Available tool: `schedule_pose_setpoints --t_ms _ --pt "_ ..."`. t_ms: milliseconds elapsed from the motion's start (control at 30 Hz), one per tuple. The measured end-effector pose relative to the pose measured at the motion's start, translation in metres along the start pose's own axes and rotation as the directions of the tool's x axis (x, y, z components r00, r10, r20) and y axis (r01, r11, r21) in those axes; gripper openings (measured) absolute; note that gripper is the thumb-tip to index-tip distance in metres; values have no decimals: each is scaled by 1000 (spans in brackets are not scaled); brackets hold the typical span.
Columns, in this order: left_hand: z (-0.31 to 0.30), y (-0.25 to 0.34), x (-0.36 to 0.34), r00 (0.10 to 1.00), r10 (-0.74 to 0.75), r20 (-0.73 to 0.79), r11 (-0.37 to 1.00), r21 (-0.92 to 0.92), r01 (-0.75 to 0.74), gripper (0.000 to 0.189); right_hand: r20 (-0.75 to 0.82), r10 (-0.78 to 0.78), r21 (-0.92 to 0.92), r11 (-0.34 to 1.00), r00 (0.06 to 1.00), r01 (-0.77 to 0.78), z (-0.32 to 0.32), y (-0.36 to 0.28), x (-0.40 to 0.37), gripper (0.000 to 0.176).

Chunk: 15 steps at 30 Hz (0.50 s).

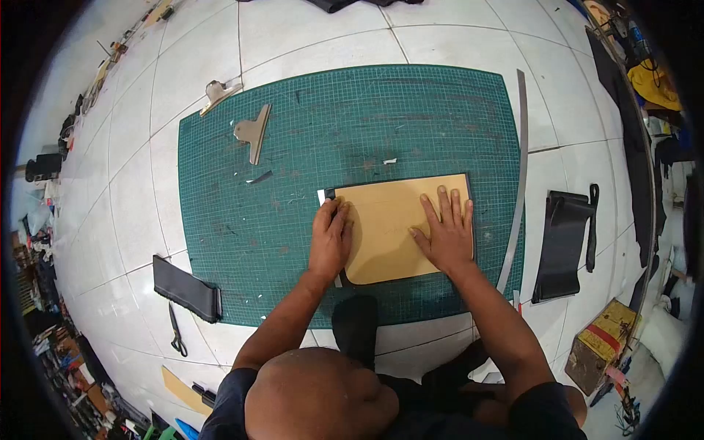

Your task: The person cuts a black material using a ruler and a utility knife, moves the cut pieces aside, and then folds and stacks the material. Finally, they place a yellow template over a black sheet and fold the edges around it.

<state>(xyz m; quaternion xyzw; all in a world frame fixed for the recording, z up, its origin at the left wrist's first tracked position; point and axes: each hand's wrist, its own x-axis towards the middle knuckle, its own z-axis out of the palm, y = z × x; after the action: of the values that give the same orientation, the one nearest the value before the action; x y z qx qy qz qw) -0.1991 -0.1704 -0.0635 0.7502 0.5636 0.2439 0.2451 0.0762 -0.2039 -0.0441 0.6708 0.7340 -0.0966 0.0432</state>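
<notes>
A tan board [389, 235] with a dark edge lies flat on the green cutting mat [293, 147]. My right hand [446, 231] rests flat on the board's right part, its fingers spread. At the board's left edge is my left hand [331, 238], fingers bent down and close together over a dark strip along that edge. What it grips, if anything, is hidden under the fingers. A small white piece [320, 196] shows just above the left fingertips.
Two metal clips [253, 134] lie at the mat's upper left. A long metal ruler [518, 191] lies along its right edge. Black folded pieces [561, 246] are at the right, another [185, 289] at the left near scissors [177, 334]. A yellowish box [603, 345] stands lower right.
</notes>
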Motion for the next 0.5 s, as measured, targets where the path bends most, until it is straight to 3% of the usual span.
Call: schedule_pose_setpoints --t_ms 500 --pt "0 3 3 999 -54 6 998 -39 54 37 -21 11 6 1000 1000 -11 -5 -5 1 75"
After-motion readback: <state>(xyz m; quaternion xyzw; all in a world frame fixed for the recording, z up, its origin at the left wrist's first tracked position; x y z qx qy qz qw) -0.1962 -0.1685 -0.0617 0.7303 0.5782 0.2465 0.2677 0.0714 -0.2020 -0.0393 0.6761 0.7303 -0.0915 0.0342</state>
